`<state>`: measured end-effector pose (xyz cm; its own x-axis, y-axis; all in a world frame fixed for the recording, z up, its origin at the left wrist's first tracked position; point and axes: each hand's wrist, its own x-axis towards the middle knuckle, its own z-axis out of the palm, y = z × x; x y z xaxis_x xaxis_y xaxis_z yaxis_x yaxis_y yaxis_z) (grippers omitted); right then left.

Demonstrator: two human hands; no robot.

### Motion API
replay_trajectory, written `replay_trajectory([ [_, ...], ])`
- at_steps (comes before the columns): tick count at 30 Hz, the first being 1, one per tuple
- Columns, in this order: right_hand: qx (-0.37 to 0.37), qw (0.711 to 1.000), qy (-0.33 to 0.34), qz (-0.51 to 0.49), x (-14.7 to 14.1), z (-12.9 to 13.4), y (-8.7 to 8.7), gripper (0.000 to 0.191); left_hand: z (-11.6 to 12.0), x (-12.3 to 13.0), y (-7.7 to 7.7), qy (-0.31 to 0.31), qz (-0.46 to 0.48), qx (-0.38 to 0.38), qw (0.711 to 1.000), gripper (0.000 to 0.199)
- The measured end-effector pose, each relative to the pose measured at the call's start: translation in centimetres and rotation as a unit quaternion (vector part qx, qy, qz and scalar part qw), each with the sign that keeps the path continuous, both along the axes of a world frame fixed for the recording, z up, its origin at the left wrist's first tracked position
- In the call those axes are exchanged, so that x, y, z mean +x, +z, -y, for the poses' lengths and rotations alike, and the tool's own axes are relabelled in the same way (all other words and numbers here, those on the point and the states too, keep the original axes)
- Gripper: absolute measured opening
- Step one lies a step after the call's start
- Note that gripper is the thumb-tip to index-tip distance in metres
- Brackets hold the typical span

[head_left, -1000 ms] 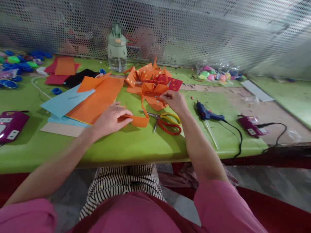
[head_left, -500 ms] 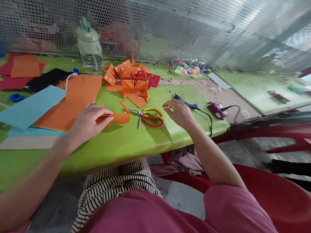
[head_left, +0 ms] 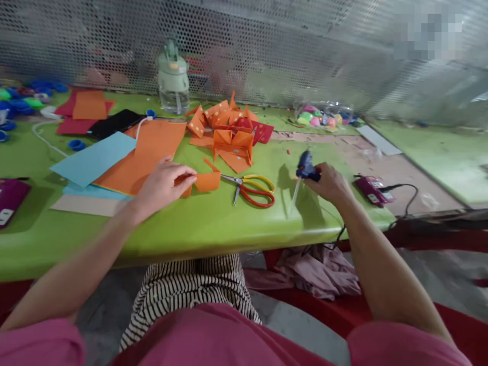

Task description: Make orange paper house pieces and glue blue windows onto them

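My left hand pinches a folded orange paper strip, whose far end sticks up in a narrow tab. To the right of the strip lies a pair of scissors with one yellow and one red handle, blades partly spread. My right hand is closed around the handle of a dark blue glue gun, lifted off the table. A whitish glue stick juts from the gun down toward the green table. Folded orange paper pieces are heaped beyond the scissors.
Blue sheets and orange sheets lie left, near a black phone. A water bottle stands by the mesh panel. At right are a purple power box with a cord and a clear bag of colourful pieces.
My right hand has taken hold of the glue gun and raised it from the table. My left hand still holds the orange strip. The view has shifted left.
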<state>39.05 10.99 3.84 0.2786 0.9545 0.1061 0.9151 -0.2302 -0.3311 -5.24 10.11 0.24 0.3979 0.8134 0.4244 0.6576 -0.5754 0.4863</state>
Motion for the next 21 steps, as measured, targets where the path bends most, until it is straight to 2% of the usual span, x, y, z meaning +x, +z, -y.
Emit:
replay_trajectory([
  [3,0.044,0.988,0.023,-0.144,-3.0,1.4,0.3,0.021,-0.2,-0.1,0.2,0.004,-0.005,-0.032,0.999,0.028],
  [7,0.008,0.943,0.151,-0.298,-9.6,3.8,0.0,0.037,-0.3,-1.5,1.4,0.047,0.018,-0.04,0.998,0.033],
  [9,-0.03,0.873,0.221,-0.434,-13.1,4.9,-0.2,0.038,-0.4,-2.9,2.2,0.072,0.026,-0.048,0.996,0.035],
  [11,-0.073,0.812,0.282,-0.506,-16.2,5.4,-0.2,0.036,-0.6,-4.5,3.0,0.088,0.01,-0.097,0.991,0.036],
  [13,-0.119,0.779,0.325,-0.522,-18.7,5.3,-0.1,0.035,-0.8,-5.8,3.6,0.096,-0.02,-0.162,0.982,0.039],
  [15,-0.144,0.776,0.351,-0.504,-20.5,4.7,0.0,0.037,-0.9,-6.5,3.9,0.088,-0.05,-0.222,0.97,0.043],
  [17,-0.147,0.791,0.37,-0.465,-21.8,3.7,-0.2,0.04,-0.9,-6.6,4.0,0.071,-0.068,-0.264,0.96,0.049],
  [21,-0.133,0.824,0.379,-0.4,-23.1,2.4,-1.3,0.046,-1.0,-5.7,3.6,0.056,-0.056,-0.288,0.954,0.04],
])
